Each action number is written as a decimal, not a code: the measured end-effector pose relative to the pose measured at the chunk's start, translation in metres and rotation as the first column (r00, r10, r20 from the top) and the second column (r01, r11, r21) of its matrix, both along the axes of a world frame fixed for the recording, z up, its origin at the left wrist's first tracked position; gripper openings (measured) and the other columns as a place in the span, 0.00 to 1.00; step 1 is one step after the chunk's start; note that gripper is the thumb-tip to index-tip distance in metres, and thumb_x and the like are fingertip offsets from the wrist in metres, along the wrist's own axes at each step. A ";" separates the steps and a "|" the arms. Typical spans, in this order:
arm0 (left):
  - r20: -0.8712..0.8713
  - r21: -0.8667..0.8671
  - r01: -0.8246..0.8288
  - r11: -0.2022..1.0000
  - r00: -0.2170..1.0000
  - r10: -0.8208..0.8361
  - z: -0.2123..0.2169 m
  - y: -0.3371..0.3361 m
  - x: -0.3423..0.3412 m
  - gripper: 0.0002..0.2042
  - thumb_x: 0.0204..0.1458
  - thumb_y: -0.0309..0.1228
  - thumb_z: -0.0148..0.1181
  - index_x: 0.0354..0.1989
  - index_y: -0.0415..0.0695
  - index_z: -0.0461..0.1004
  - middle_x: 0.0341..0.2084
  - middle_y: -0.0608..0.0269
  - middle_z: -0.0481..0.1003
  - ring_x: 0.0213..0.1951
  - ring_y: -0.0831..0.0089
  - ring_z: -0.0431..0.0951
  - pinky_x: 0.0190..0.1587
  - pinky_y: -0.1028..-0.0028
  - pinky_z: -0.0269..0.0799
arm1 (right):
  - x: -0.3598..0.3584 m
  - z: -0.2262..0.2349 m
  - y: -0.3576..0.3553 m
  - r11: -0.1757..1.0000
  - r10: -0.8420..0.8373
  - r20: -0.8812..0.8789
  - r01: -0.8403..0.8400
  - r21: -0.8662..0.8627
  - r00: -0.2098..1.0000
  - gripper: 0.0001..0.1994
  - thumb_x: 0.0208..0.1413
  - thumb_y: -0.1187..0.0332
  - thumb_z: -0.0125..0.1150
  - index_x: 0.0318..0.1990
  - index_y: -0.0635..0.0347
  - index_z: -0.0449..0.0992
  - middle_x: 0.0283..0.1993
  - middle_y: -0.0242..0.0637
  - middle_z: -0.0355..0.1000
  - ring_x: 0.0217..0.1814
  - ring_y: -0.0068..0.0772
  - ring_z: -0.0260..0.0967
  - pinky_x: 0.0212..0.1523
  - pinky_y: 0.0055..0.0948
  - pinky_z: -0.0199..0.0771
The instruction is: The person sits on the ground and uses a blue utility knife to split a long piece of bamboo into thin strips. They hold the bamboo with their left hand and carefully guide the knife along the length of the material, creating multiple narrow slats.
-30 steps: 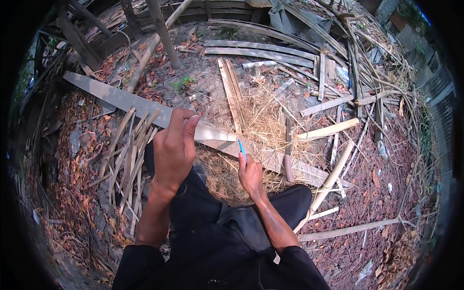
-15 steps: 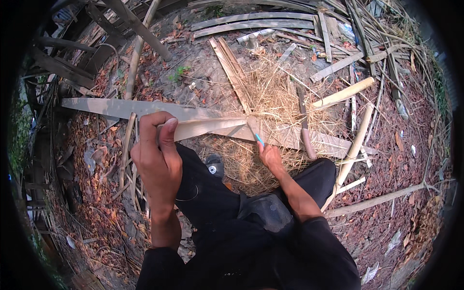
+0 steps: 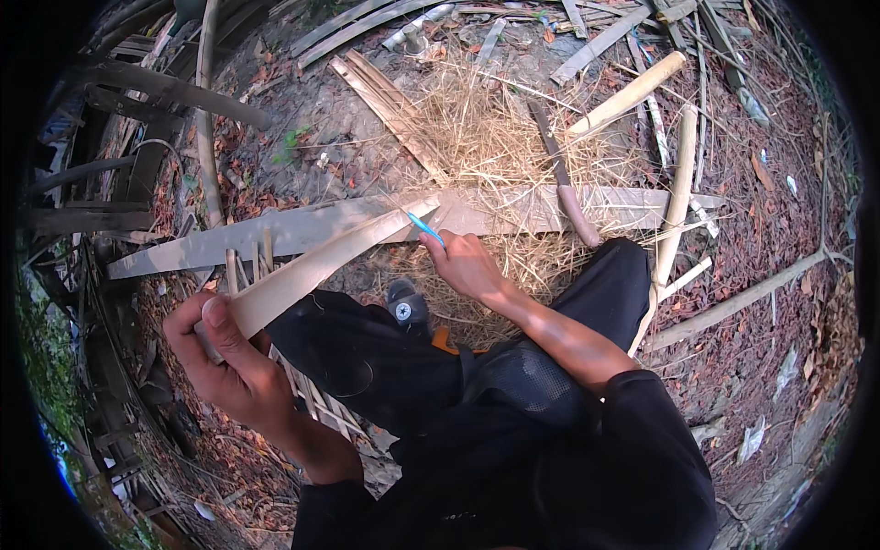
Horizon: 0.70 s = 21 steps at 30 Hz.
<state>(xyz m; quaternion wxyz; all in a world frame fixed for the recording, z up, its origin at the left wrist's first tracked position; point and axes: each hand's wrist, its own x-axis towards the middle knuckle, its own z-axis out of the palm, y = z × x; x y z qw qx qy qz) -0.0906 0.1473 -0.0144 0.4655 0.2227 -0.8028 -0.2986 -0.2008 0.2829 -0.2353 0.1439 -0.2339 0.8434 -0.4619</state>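
Observation:
My left hand [image 3: 240,367] is closed on the near end of a long, flat strip of pale wood [image 3: 316,268], thumb on top. The strip slants up to the right, and its far end lies over a long grey plank [image 3: 284,229]. Close by that end, my right hand [image 3: 463,266] grips a slim blue pen-like tool [image 3: 424,228]. Its tip points at the strip; whether it touches cannot be made out. To the right, a long knife [image 3: 553,151] with a brown handle lies across the plank, apart from both hands.
Straw-like shavings [image 3: 486,119] cover the ground beyond and under the plank. Split slats [image 3: 390,115] lie at its far side. Round pale poles [image 3: 632,92] rest at the right. Dark timbers [image 3: 165,87] stand at the far left. A shoe [image 3: 408,307] shows between my legs.
My left hand has moved down and left, swinging the strip into a steeper slant. My right hand has shifted left with the blue tool, along the strip's far end. The view has shifted too.

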 end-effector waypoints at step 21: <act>0.015 -0.120 -0.046 0.992 0.999 0.048 0.003 -0.006 -0.018 0.10 0.63 0.37 0.51 0.38 0.43 0.68 0.25 0.68 0.69 0.18 0.90 0.64 0.14 0.91 0.53 | -0.034 -0.124 0.017 0.897 -0.098 0.009 0.085 0.433 0.995 0.31 0.65 0.45 0.41 0.35 0.70 0.76 0.29 0.61 0.73 0.33 0.59 0.74 0.36 0.46 0.76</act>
